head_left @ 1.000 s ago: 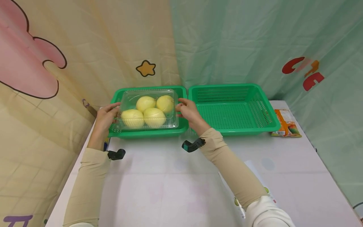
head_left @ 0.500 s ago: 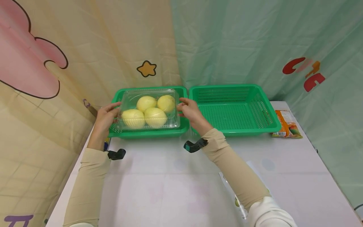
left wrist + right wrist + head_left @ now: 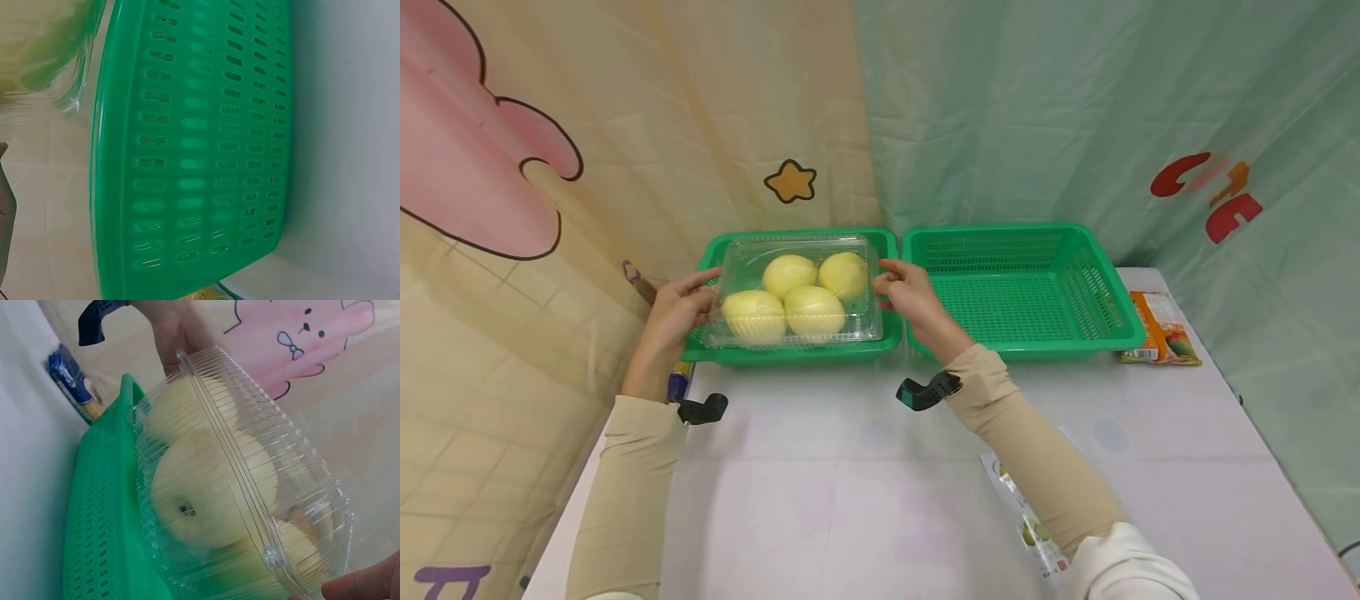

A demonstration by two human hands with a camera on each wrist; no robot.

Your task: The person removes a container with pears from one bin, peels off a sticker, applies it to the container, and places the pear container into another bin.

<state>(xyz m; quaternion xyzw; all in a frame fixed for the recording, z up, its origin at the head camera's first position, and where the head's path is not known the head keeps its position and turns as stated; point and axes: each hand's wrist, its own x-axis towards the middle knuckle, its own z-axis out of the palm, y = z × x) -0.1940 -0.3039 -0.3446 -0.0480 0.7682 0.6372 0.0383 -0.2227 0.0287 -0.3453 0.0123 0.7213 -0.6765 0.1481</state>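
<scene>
A clear plastic clamshell box [image 3: 797, 333] with several pale yellow round fruits [image 3: 814, 310], which look like pears, is held over the left green basket [image 3: 797, 357]. My left hand [image 3: 672, 321] grips the box's left end. At the opposite end, my right hand [image 3: 917, 302] holds it by the edge with thumb and fingers. The right wrist view shows the lid ridge [image 3: 234, 469], a fruit's dark calyx [image 3: 187, 510], and the box above the basket rim. In the left wrist view the basket wall [image 3: 194, 144] fills the middle, and little of the hand shows.
Another green basket [image 3: 992, 304] stands right beside the first. An orange snack bag [image 3: 1161, 329] lies at its right side. A blue-and-yellow packet [image 3: 679, 382] sits near my left wrist. A printed clear packet [image 3: 1026, 521] lies under my right forearm. Curtains [image 3: 1000, 108] hang behind the table.
The box and my right hand have shifted slightly to the right. Both hands keep their hold, and the baskets look unmoved.
</scene>
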